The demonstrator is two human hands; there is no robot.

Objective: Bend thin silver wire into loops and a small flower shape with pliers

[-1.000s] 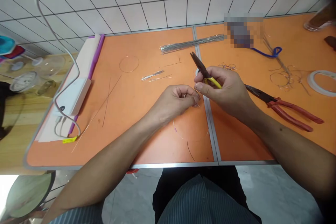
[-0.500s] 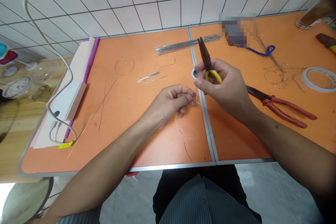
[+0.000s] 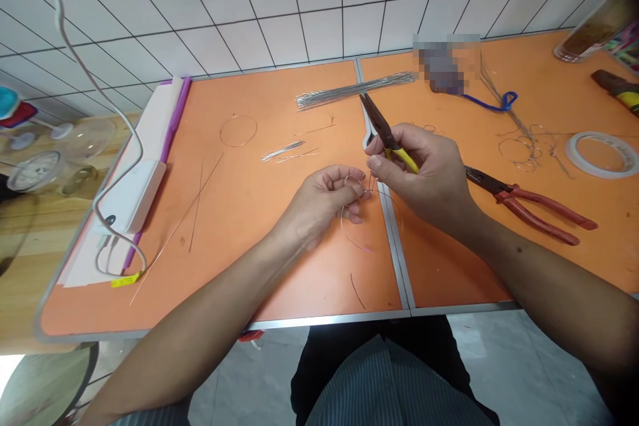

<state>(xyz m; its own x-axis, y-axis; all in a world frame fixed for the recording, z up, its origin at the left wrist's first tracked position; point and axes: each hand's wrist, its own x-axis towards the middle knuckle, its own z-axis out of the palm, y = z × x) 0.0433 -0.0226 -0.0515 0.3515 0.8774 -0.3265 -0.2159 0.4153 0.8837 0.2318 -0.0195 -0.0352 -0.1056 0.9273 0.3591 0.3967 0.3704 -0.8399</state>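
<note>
My left hand (image 3: 332,203) pinches a thin bent wire (image 3: 344,229) between thumb and fingers; a small loop shows at the fingertips and a longer curved end hangs below. Just to its right, my right hand (image 3: 424,163) grips needle-nose pliers (image 3: 380,121) with yellow handles, their dark jaws tilted up and left, apart from the wire. Whether the jaws are parted is hard to see. Beyond the hands lie a short bundle of wire pieces (image 3: 282,150), a wire ring (image 3: 238,130) and a long bundle of straight wires (image 3: 354,91).
Red-handled pliers (image 3: 536,206) lie right of my right hand, with a roll of white tape (image 3: 602,154) farther right. A white power bank (image 3: 132,196) with a cable rests on papers at the left. A metal seam (image 3: 394,253) divides the orange table (image 3: 299,293).
The pliers in my right hand have tipped left and lowered slightly. The wire in my left hand has turned, and its hanging curve shows more fully.
</note>
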